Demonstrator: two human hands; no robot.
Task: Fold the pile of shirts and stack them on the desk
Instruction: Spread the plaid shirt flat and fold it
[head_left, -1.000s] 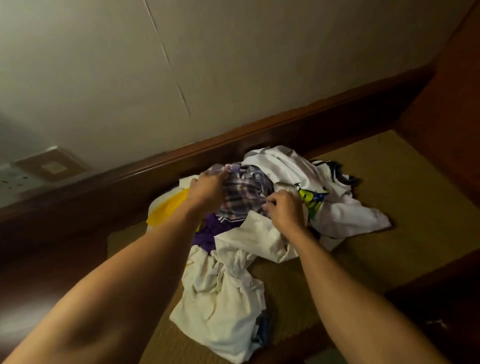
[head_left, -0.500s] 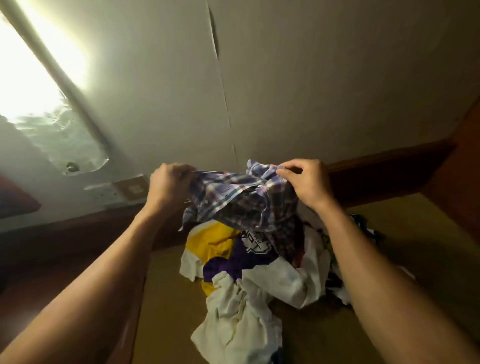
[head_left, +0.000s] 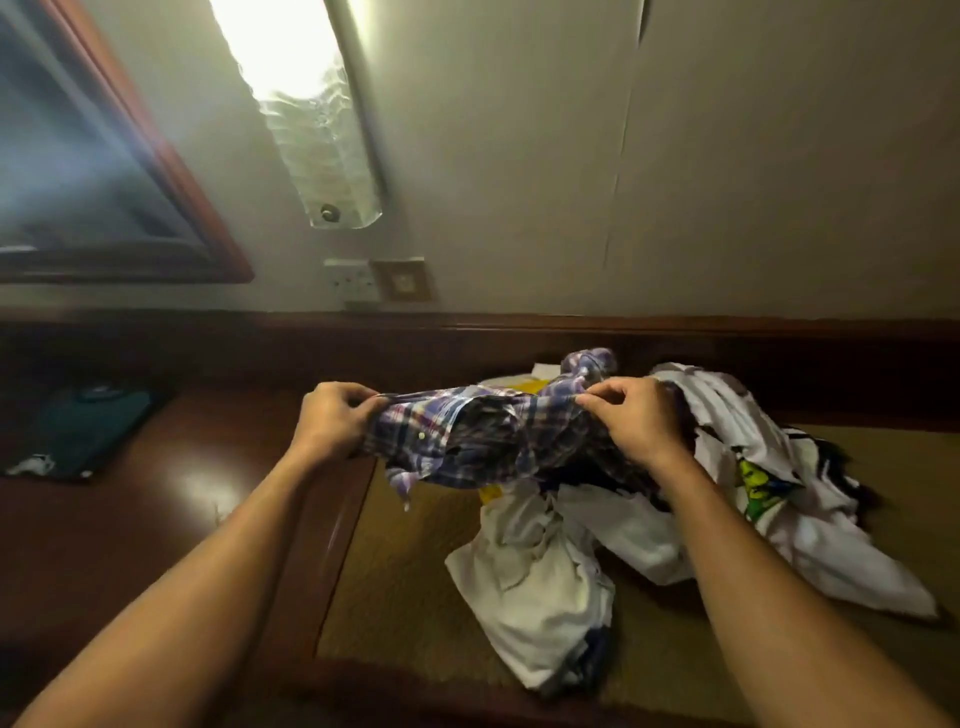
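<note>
- A plaid shirt (head_left: 483, 441), thin woven cloth in purple, white and dark checks, is hanging bunched and creased between both hands, just above the 10 o'clock edge of the pile.
- The left hand (head_left: 332, 421) is gripping the shirt's left end. Its fingers are curling round a wad of cloth, and its forearm is reaching in from 7 o'clock.
- The right hand (head_left: 634, 421) is pinching the shirt's upper edge between thumb and fingertips. Its forearm is coming in from 5 o'clock.
- The pile (head_left: 545, 587) is lying rumpled on an olive, coarse-woven mat (head_left: 395, 587). It is showing limp white shirts, one with a green-and-yellow print, and a yellow piece under the plaid.
- A dark, glossy wooden bench (head_left: 156, 545) is framing the mat and reflecting light at 8 o'clock.
- A flat teal thing (head_left: 88, 431) is lying on the bench at 9 o'clock, well apart from the pile.
- A ribbed glass lamp (head_left: 311, 130) is glowing on the wall at 11 o'clock.
</note>
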